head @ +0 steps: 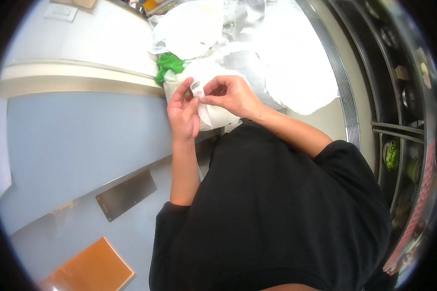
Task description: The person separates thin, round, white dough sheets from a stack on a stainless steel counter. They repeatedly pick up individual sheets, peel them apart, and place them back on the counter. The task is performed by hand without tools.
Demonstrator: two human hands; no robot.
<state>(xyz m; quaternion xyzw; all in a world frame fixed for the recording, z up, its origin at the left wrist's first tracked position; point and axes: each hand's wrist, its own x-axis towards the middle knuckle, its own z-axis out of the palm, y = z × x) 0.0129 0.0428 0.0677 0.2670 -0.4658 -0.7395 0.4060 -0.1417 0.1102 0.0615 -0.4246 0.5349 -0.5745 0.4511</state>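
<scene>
A small whitish, thin wrapper-like piece (203,109) with a greyish patch near its top hangs between my hands; glare hides what it is exactly. My left hand (185,109), palm up, pinches it between thumb and fingers. The thumb and index fingertips of my right hand (230,95) meet at its right edge, close to my left thumb. Beneath both hands lies white plastic sheeting or a bag (222,116). A crumpled green plastic bag or cloth (170,65) sits just beyond my left fingertips.
A metal worktop (240,62) carries a large white round or bag (193,29) at the back and a wide white sheet (298,62) on the right. Dark shelving (382,109) with containers stands far right. A blue-grey panel (87,134) borders the left.
</scene>
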